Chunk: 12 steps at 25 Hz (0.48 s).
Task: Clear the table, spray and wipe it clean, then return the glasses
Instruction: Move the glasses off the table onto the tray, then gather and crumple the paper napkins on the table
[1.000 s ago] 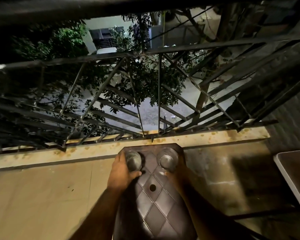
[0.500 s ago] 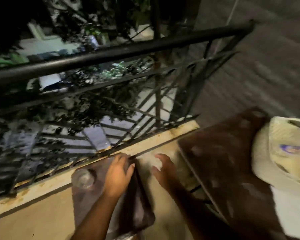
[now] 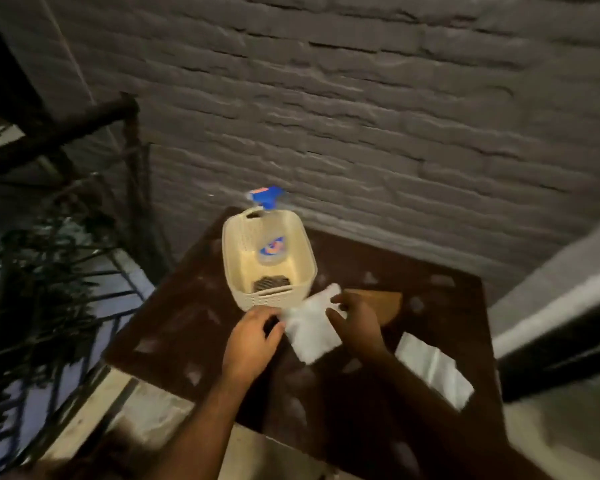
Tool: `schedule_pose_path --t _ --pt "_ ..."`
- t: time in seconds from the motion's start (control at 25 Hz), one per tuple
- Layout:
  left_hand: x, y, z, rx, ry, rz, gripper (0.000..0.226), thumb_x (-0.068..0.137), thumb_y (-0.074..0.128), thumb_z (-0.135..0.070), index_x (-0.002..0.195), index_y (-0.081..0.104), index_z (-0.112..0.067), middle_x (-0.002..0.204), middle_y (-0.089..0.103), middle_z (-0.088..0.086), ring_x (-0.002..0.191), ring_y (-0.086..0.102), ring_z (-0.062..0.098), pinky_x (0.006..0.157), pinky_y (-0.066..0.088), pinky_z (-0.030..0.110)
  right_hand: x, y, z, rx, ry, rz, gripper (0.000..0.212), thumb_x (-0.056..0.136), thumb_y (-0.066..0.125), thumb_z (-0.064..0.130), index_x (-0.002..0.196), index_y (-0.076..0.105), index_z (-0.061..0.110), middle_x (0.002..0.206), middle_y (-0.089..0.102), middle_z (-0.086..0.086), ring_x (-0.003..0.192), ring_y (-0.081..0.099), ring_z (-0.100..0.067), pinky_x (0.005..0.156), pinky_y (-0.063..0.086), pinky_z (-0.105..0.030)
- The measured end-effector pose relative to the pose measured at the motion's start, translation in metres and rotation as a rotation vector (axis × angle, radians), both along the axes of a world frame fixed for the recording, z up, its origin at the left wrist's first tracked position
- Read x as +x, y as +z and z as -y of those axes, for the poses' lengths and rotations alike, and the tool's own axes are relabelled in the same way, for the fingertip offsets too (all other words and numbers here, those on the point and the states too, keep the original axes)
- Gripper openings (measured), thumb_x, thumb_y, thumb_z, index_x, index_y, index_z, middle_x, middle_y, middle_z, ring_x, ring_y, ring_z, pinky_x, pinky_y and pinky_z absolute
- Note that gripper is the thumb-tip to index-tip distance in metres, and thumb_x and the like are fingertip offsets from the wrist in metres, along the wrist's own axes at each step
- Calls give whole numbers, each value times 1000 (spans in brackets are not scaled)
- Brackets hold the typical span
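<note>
Dark brown surface [image 3: 194,327], square-cornered, mottled with pale smears and patches, set against a grey brick wall [image 3: 361,98]

Toward the far edge, a cream perforated basket [image 3: 300,268] with a handle slot at its far end; inside, a clear spray bottle [image 3: 271,249] leaning back, blue trigger head poking above the rim, blue-and-orange label on its body; beside the bottle's base, on the basket floor, a small dark ridged pad [image 3: 270,283], blurred and hard to identify

Just in front of the basket, a white folded cloth or paper towel [image 3: 312,327], soft-edged, lying flat between both hands. Left hand [image 3: 253,341] at its left edge, fingers curled down, thumb touching the corner; grip or mere touch cannot be told through the blur. Right hand [image 3: 355,318] on its right edge, fingers bent over the far corner, apparently pinching it

Behind the right hand, a tan wooden piece [image 3: 383,301] with a curved edge, partly hidden. Nearer the right edge of the surface, a second white folded sheet [image 3: 433,370], lying flat, apart from the first

To the left, a dark metal railing [image 3: 84,123] with foliage beyond

No glasses on the surface in this view
</note>
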State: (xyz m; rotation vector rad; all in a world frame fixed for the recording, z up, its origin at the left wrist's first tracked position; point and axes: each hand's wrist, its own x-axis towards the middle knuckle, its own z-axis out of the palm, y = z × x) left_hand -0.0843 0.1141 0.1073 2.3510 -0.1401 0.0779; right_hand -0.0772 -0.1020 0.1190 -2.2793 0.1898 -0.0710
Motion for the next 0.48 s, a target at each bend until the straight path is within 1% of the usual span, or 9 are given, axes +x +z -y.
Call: schedule_pose_path --t 0.04,0.12,0.16,0.24,0.32,0.4,0.48 --pt "4 -7 20 3 -43 -32 28 85 61 -38 107 68 -21 105 66 -6 97 61 13 86 46 25 -8 -7 25 -9 -34 -57 28 84 70 23 110 64 16 98 63 6 91 58 -9 82 44 -25" --pt "12 -15 51 14 -104 -109 29 85 63 -35 109 68 -19 105 65 -5 93 62 14 85 47 28 -25 -22 61 -15 -100 -174 26 84 67 27 108 65 18 95 65 6 90 63 -12 81 48 -27" --pt "15 -18 59 25 -118 -143 29 86 65 -33 111 67 -18 107 65 -4 92 62 13 85 48 28 -34 -30 70 -20 -108 -216 24 84 66 29 106 66 20 95 66 7 91 65 -12 80 50 -27" --pt "26 -24 70 55 -161 -179 31 86 66 -30 115 66 -17 111 66 -2 93 61 12 85 46 27 -45 -44 80 -13 -119 -277 21 84 65 30 104 65 23 95 63 10 89 62 -8 79 50 -24" --pt "40 -31 76 98 -214 -230 37 87 65 -31 121 63 -17 117 64 0 98 60 13 87 46 27 -51 -54 81 29 -137 -328 20 85 65 30 105 63 30 100 63 12 90 60 -2 82 51 -23" --pt "54 -39 80 123 -254 -296 43 87 65 -32 127 58 -17 124 62 1 106 59 17 93 46 31 -55 -58 79 77 -110 -383 17 86 65 28 101 60 35 100 62 14 90 60 1 81 51 -21" --pt "68 -47 82 158 -294 -357 49 88 64 -32 133 53 -18 130 59 3 114 57 20 99 45 36 -54 -59 80 120 -95 -427 19 86 66 26 101 59 35 101 61 14 91 60 0 81 52 -21"
